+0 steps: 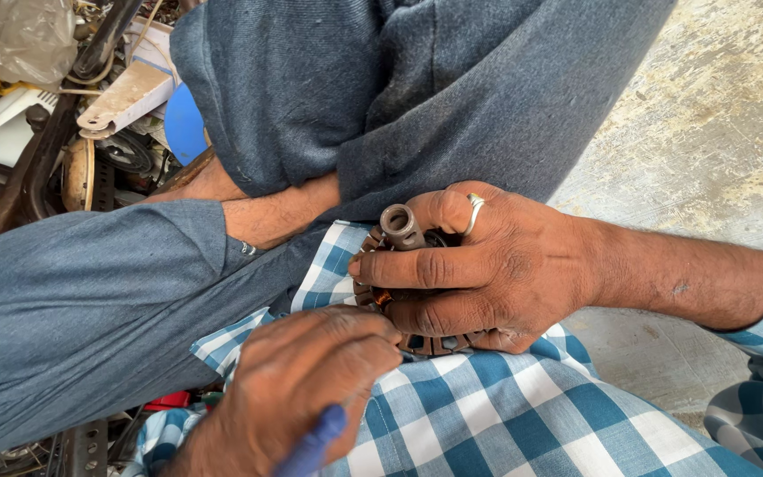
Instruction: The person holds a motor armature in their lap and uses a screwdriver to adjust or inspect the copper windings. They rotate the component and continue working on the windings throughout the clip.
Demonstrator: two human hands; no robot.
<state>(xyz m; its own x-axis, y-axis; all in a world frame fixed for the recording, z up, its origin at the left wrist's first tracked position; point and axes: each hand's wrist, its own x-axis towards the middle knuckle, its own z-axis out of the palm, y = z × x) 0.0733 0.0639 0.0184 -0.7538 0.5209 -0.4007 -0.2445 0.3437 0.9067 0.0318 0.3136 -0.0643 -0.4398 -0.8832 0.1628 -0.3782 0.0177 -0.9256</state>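
Gripping the rotor (417,340) around its slotted rim, the right hand (487,265) clamps it; steel, likely heavy, stiff. Left hand (302,389) fingers pinch a blue-handled tool (315,446).

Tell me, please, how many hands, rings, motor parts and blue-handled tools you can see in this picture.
Hands: 2, left hand and right hand
Rings: 1, silver ring on the right hand
Motor parts: 1, slotted round motor core with a shaft
Blue-handled tools: 1, blue handle in the left hand
Total: 5
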